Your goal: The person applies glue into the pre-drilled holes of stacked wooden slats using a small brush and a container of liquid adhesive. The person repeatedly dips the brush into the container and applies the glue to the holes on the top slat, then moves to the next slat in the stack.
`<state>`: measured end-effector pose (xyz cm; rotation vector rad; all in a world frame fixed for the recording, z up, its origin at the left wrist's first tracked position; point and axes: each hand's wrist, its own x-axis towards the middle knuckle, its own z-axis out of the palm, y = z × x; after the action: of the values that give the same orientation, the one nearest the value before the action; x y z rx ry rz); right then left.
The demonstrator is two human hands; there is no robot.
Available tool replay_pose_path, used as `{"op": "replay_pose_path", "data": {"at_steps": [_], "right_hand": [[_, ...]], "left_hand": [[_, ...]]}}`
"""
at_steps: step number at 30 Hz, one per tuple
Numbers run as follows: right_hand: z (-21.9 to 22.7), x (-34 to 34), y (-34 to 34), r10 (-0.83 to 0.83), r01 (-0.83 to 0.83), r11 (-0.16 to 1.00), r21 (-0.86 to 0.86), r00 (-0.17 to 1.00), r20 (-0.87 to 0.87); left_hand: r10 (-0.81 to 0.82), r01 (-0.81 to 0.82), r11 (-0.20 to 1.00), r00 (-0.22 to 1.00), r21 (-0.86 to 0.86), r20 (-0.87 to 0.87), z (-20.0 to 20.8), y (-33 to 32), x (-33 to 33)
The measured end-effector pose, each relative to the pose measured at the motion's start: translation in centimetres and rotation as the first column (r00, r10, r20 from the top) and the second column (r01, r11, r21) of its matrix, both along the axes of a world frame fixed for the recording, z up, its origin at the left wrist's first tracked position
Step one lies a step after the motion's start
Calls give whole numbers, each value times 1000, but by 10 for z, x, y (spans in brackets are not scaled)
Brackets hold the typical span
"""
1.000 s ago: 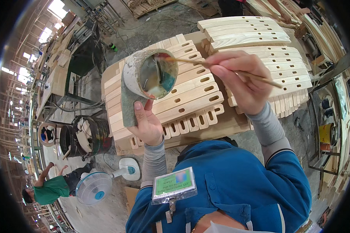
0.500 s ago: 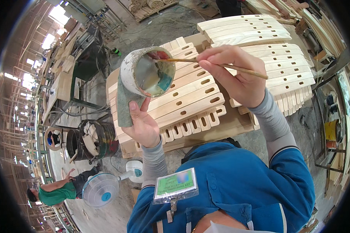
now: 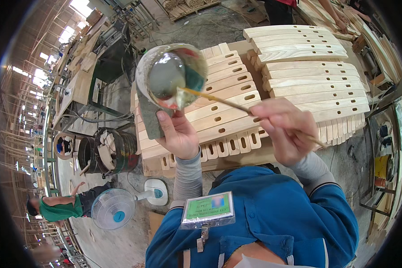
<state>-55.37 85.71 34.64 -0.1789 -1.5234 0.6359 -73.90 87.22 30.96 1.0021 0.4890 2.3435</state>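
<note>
My left hand (image 3: 181,134) is closed under a whitish, stained pot (image 3: 144,82), tilted so its mouth faces me. A glossy pale liquid (image 3: 166,76), like glue, lies inside, with red and teal smears on the wall. A flat grey-green sheet (image 3: 150,118), perhaps an abrasive pad, is pinched against the pot by the same hand. My right hand (image 3: 290,129) grips a thin wooden-handled brush (image 3: 223,102). Its pale wet tip rests at the pot's lower inner rim. Below both hands lie rows of light wooden slats (image 3: 228,107) with oval slots.
More slotted slats (image 3: 317,80) are stacked on the right. Left of the stacks stand dark drums (image 3: 120,149) holding wood scraps and a white fan (image 3: 114,209). A person in green (image 3: 60,209) stands beyond the fan. Another person's arm (image 3: 332,13) reaches over wood at far right.
The brush tip has moved from the pot's upper inside down to its lower rim. My right hand has dropped lower, and the pot has tipped further toward me.
</note>
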Motion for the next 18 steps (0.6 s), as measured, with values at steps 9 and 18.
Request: {"op": "replay_pose_path", "data": {"at_steps": [9,18], "right_hand": [[-16,-9,-1,84,-99,990,-101,986,-147],[-14,-10,12,49,-114,965,-234,962,-269]], "left_hand": [[-39,40,999,999,-22,37,0,-5,3],[154,-169,984,969,-63,-192,-23,8,1]]}}
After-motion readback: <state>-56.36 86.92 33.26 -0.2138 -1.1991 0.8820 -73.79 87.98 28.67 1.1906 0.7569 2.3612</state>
